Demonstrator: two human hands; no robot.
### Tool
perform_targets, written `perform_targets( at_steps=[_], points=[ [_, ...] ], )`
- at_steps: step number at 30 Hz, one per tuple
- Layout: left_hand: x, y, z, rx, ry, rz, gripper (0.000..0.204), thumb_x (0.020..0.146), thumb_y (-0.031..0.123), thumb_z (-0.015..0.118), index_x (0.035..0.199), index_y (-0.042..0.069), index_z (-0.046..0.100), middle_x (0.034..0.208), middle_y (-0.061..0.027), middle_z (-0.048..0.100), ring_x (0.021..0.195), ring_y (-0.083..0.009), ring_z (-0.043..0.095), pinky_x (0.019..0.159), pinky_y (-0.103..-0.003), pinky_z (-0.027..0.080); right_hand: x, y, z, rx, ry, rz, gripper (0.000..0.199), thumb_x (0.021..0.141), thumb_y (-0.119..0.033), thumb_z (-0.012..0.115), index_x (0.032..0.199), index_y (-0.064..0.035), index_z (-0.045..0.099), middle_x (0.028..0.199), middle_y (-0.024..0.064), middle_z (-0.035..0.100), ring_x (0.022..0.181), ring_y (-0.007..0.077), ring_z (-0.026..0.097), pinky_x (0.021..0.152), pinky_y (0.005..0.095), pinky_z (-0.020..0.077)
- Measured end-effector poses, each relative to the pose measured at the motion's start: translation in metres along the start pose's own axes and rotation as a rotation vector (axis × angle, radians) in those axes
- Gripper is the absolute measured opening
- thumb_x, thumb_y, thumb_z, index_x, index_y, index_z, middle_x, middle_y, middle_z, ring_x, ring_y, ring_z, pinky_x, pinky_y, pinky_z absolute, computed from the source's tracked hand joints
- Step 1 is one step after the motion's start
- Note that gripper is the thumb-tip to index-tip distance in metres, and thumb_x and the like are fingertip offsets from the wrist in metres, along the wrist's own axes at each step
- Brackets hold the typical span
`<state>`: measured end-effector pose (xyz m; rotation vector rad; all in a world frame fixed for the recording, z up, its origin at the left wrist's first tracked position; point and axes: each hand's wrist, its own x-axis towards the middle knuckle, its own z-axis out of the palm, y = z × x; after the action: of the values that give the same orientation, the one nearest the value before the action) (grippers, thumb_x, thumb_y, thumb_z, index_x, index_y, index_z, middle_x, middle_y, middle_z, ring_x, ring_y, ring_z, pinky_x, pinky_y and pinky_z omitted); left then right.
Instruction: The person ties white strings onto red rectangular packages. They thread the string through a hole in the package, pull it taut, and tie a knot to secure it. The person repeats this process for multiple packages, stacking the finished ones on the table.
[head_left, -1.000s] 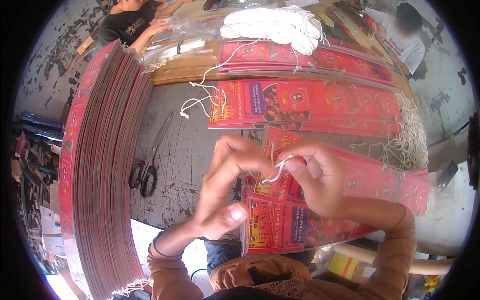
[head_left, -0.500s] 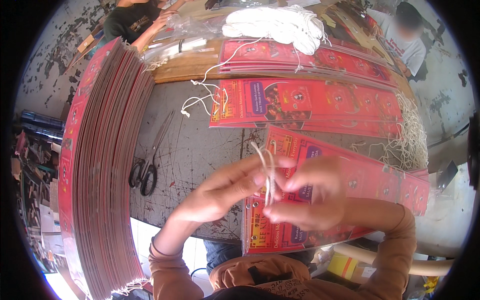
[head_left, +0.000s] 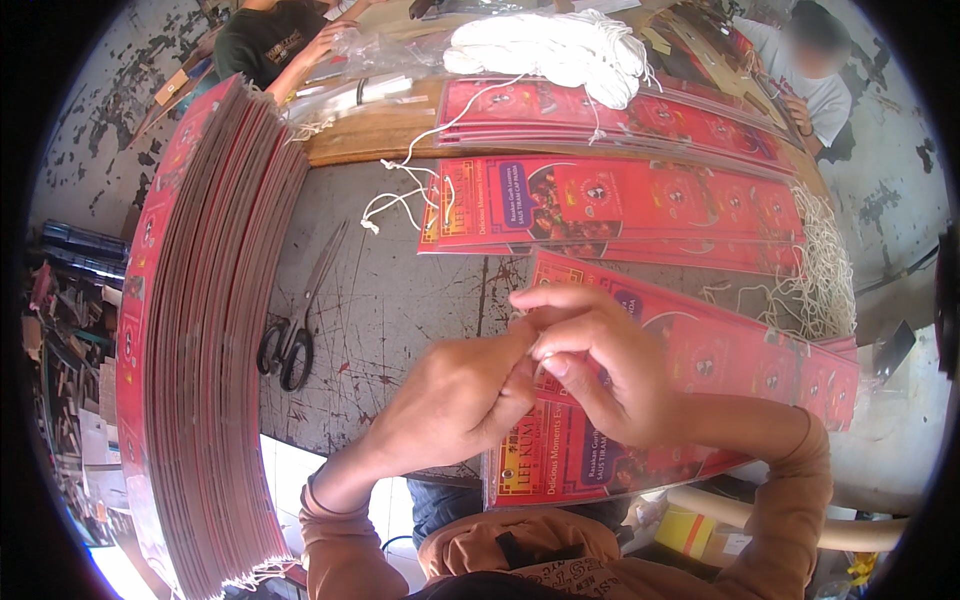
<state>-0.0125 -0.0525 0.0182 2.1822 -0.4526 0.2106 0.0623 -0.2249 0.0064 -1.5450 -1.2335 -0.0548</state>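
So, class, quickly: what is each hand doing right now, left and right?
Left hand: fingers pinched shut against the right; what it holds cannot be told.
Right hand: fingertips pinched closed above the red card; contents hidden.

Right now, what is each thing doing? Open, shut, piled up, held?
Left hand: fingertips pinched against the right hand.
Right hand: fingers pinched, over the red printed card strip.
Black-handled scissors: lying flat, blades shut.
Tall red card stack: piled, fanned.
White string bundle: heaped.
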Motion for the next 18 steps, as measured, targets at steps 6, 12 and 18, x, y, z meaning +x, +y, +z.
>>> perform_targets(
  at_steps=[6, 12, 18],
  points=[
    [0.002, 0.003, 0.002, -0.083, 0.17, -0.078, 0.013, 0.086, 0.004, 0.061, 0.096, -0.001, 0.056, 0.07, -0.0158, 0.06, 0.056, -0.0327, 0.062, 0.048, -0.038, 0.047, -0.004, 0.008, 0.001, 0.118, 0.124, 0.193, 0.005, 0.095, -0.003, 0.052, 0.099, -0.0002, 0.053, 0.088, 0.0083, 0.056, 0.077, 0.0145, 0.056, 0.068, 0.0278, 0.0455],
    [0.007, -0.003, 0.008, 0.2, 0.257, 0.141, 0.016, 0.082, 0.001, 0.066, 0.097, 0.001, 0.059, 0.077, -0.0103, 0.062, 0.063, -0.0251, 0.063, 0.055, -0.033, 0.049, -0.002, 0.008, 0.001, 0.252, 0.142, 0.286, 0.007, 0.096, -0.004, 0.052, 0.099, 0.0016, 0.051, 0.086, 0.0067, 0.057, 0.081, 0.0082, 0.056, 0.07, 0.0246, 0.0465],
    [0.009, -0.003, 0.007, 0.279, 0.253, 0.206, 0.018, 0.079, 0.0, 0.068, 0.095, 0.004, 0.061, 0.084, -0.0097, 0.059, 0.069, -0.0263, 0.062, 0.056, -0.034, 0.049, 0.0, 0.003, 0.0, 0.401, 0.182, 0.358, 0.007, 0.094, 0.0, 0.054, 0.1, 0.0024, 0.051, 0.093, 0.0077, 0.056, 0.087, 0.0089, 0.057, 0.075, 0.0247, 0.0485]
  ],
)
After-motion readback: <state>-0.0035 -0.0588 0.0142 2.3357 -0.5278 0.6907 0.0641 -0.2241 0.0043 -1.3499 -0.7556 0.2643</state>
